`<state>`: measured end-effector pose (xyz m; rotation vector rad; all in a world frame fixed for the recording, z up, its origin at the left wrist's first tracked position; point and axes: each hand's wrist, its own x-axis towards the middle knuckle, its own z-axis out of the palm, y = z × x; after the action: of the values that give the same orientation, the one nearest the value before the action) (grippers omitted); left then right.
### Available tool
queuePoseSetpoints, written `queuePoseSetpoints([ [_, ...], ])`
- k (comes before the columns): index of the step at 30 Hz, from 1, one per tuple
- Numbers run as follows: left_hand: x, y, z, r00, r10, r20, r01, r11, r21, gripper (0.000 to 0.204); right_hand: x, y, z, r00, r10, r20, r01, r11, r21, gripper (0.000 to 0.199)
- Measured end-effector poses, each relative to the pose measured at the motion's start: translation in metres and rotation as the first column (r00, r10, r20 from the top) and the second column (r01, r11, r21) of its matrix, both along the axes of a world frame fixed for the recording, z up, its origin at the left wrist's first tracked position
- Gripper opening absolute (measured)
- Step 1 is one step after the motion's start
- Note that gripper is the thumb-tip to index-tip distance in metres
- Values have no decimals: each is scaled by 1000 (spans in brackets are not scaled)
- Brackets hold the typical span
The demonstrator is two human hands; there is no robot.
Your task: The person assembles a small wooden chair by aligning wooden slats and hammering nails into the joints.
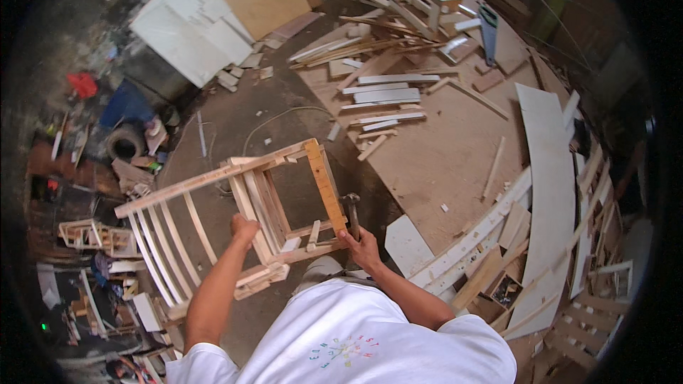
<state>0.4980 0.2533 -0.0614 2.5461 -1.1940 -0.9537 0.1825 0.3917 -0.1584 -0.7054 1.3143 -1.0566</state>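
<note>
The wooden frame (213, 177) is pale tan, its end board (324, 181) orange-yellow. The near shirt (299, 338) is white with a multicoloured ring of lettering (344, 349). A saw (488, 34) at far right is blue; the tyre (114, 144) at left is black.

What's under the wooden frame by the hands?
Dark floor shows through the openings of the frame. Whatever sits directly beneath its slats and rails is covered; can't tell.
</note>
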Motion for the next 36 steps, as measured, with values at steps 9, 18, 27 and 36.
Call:
queuePoseSetpoints([
  [9, 38, -32, 197, 920, -75, 384, 220, 911, -348, 52, 65, -28, 119, 958, 147, 246, -57, 939, -339, 28],
  [18, -82, -113, 256, 744, -214, 634, 601, 629, -493, 66, 42, -36, 185, 810, -238, 535, 419, 874, -247, 27],
  [27, -292, -118, 234, 717, -462, 522, 646, 157, -747, 37, -16, -6, 134, 675, -492, 549, 721, 598, -351, 18],
  [36, -414, -127, 162, 451, -714, 536, 534, -265, -802, 27, -94, -35, 35, 254, -966, -47, 875, 250, -414, 28],
])
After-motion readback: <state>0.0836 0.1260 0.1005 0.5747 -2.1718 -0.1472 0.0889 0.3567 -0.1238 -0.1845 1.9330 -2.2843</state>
